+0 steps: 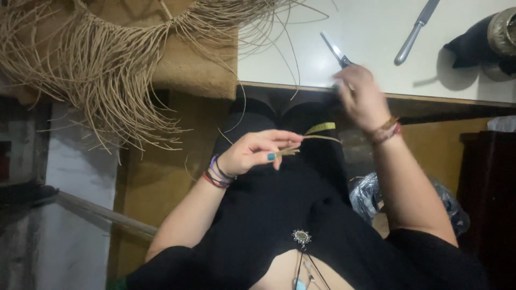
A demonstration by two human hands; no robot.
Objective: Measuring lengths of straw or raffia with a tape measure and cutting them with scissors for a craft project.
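Far left, top: a fringed raffia piece [107,59] lies on a tan mat [204,70], loose strands hanging over the edge toward the floor. Risk: strands are unsecured and could snag or drag the piece off if a sleeve or arm catches them.

Centre: left hand [252,153] sits over the lap, thumb and fingertips pinched on a thin raffia strand [314,138] that runs rightward from the pinch. A yellow tape measure [321,128] lies just behind it on the black lap. The grip is only at the fingertips, so the strand could slip free if pulled sideways, or fray where it is pinched.

Right of centre: right hand [363,99] is motion-blurred at the table edge, fingers curled around the handles of scissors [334,51], blades pointing up-left over the white table [376,32]. How firm the hold is cannot be told through the blur. Risk: the hand is moving fast with pointed blades near the other hand and the lap; a misjudged swing could nick fingers or cut the strand at the wrong spot.

Further right: a knife [415,32] lies loose on the table, apart from the hand; a dark object [478,43] sits at the far right edge. A sweep of the forearm could knock either one.
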